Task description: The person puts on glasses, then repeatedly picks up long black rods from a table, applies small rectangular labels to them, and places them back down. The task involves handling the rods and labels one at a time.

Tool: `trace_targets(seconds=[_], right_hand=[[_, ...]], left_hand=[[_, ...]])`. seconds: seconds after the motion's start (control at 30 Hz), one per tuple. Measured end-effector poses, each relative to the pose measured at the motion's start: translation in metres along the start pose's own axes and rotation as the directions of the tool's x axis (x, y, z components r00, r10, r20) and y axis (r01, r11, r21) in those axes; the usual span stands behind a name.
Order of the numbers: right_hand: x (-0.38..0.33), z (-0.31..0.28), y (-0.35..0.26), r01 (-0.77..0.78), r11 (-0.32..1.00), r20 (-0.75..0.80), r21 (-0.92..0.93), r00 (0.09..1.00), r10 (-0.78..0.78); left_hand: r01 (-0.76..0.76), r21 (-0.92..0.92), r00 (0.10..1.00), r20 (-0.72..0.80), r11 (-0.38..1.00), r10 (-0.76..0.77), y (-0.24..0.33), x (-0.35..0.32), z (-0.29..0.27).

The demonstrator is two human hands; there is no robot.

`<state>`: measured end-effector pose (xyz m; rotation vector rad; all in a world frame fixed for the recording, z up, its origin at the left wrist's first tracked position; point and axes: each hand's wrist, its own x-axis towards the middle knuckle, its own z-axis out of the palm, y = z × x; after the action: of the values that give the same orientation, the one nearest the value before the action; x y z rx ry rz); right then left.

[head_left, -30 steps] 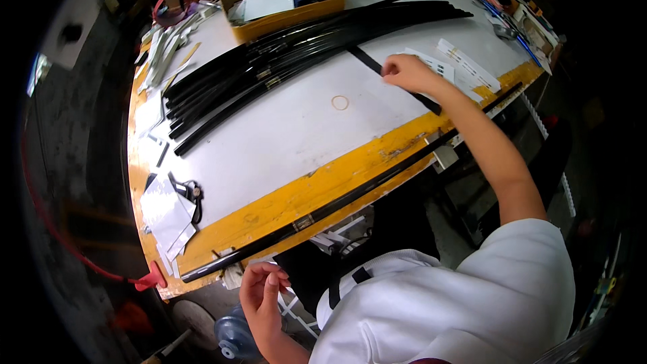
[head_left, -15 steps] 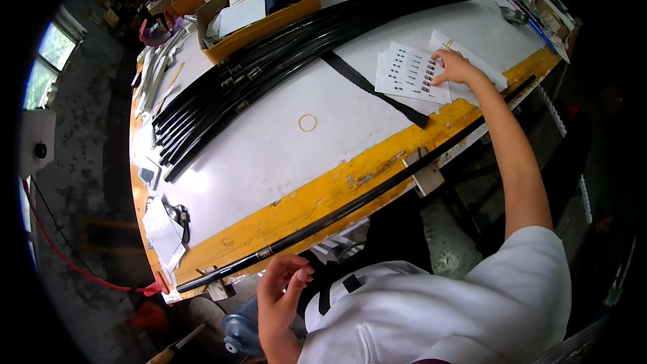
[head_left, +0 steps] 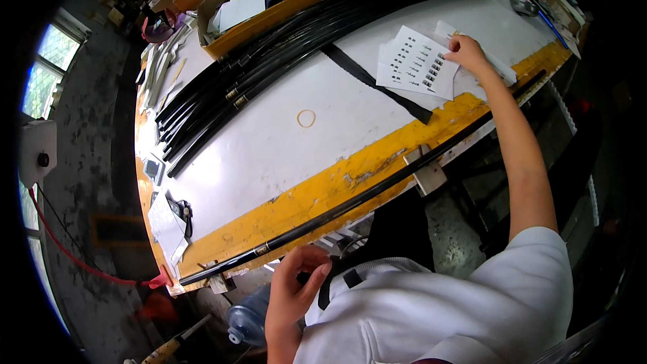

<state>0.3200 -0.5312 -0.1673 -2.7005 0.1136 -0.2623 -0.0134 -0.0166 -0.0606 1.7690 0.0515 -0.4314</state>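
One sheet point(head_left: 412, 66) toward near-right corner of surface point(head_left: 269, 162), now pinched at right edge by right hand point(head_left: 466, 54), thumb and fingertip together, earlier spread; left hand point(head_left: 294, 283) curled, thumb apart, off near edge.

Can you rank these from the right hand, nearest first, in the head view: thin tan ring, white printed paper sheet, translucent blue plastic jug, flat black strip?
1. White paper sheet: touching the right hand.
2. Black strip: left of it.
3. Tan ring: farther left.
4. Blue jug: lower left.
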Motion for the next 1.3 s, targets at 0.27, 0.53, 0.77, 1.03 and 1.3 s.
trace_targets(seconds=[0.27,0.53,0.77,1.03,1.3], right_hand=[[-0.045,-0.051,-0.099,-0.125,0.779,0.028,0.614,0.99,0.136],[-0.168,-0.049,-0.275,-0.238,0.553,0.364,0.799,0.922,-0.128],[-0.215,-0.022,-0.338,-0.276,0.472,0.463,0.837,0.818,-0.342],[-0.229,-0.018,-0.364,-0.322,0.528,0.556,0.786,0.741,-0.376],[-0.218,-0.006,-0.384,0.039,0.437,0.117,0.899,0.939,-0.324]], left_hand=[[-0.018,0.059,0.999,-0.041,0.998,0.02,-0.005,-0.003,-0.016],[-0.231,-0.175,0.966,-0.16,0.957,0.204,0.0,0.013,-0.026],[-0.354,-0.442,0.921,-0.319,0.824,0.224,0.0,0.007,-0.043],[-0.351,-0.411,0.904,-0.383,0.842,0.19,-0.015,-0.004,-0.068],[-0.232,0.11,0.933,-0.257,0.967,0.253,-0.012,0.011,-0.09]])
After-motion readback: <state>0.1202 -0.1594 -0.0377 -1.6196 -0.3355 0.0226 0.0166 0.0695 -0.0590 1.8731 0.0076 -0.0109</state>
